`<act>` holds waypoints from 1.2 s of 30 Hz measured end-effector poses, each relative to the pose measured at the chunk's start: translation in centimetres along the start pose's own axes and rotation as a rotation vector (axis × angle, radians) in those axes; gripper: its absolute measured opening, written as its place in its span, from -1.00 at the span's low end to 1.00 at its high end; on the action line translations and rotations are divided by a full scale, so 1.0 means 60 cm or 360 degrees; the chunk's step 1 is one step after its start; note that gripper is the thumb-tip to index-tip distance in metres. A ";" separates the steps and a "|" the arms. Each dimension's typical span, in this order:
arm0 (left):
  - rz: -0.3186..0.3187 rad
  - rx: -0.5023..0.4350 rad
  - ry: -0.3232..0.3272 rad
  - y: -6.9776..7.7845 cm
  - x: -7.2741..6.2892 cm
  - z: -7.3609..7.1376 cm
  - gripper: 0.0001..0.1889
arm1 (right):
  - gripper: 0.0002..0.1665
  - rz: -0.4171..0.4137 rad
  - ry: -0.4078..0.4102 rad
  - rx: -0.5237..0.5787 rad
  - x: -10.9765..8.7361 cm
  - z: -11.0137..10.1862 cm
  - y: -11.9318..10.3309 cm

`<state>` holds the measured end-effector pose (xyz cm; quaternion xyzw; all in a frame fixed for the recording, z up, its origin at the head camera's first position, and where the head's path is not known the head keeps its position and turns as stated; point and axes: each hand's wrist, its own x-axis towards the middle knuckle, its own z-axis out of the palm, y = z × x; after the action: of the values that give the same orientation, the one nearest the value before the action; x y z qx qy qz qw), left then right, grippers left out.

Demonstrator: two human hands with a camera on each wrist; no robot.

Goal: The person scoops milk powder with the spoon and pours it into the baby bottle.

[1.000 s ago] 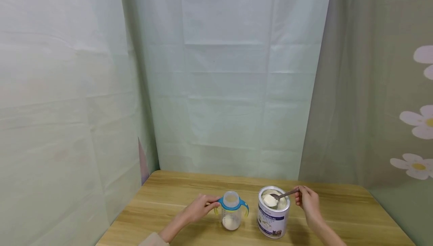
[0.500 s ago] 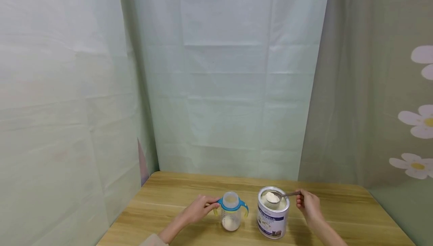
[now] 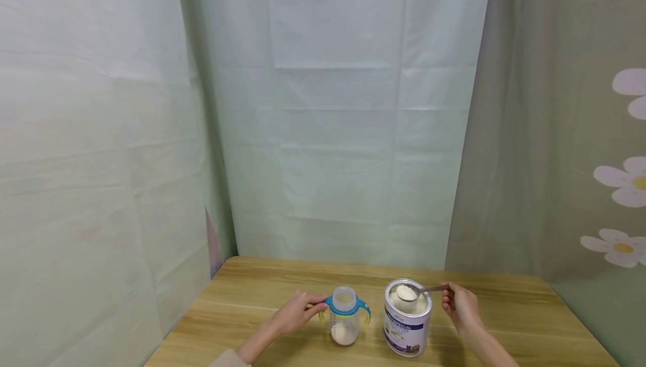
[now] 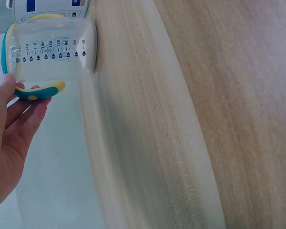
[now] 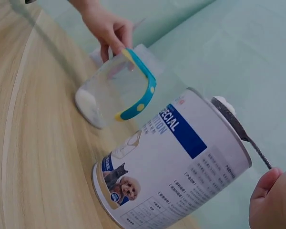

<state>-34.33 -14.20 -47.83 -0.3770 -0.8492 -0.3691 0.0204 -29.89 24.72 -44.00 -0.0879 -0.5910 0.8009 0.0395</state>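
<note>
A clear baby bottle with a blue and yellow handle ring stands upright and capless, some white powder at its bottom. My left hand pinches its left handle between thumb and fingers. To the right stands an open can of milk powder, with a cat and a dog on its label in the right wrist view. My right hand grips the handle of a metal spoon. The spoon's bowl, filled with white powder, is held at the can's mouth.
Both containers stand on a wood-grain table, a small gap between them. Pale green curtains enclose the back and sides; the right one bears printed flowers.
The spoon has turned from tilted to more level over the can, and its powder heap looks smaller than a second ago. My left hand and the bottle stay in place.
</note>
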 end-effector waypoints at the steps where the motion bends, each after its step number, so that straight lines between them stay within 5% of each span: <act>1: 0.0000 0.0001 0.0002 0.000 0.000 0.000 -0.61 | -0.54 -0.0001 -0.0005 0.0002 -0.001 0.001 -0.001; 36: -0.0057 -0.0017 -0.0014 -0.002 0.001 0.000 -0.63 | -0.54 -0.0019 -0.0026 0.0068 -0.006 0.017 -0.011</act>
<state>-34.48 -14.20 -47.90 -0.3635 -0.8539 -0.3723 0.0081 -29.76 23.90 -43.07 -0.0771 -0.5746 0.8138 0.0414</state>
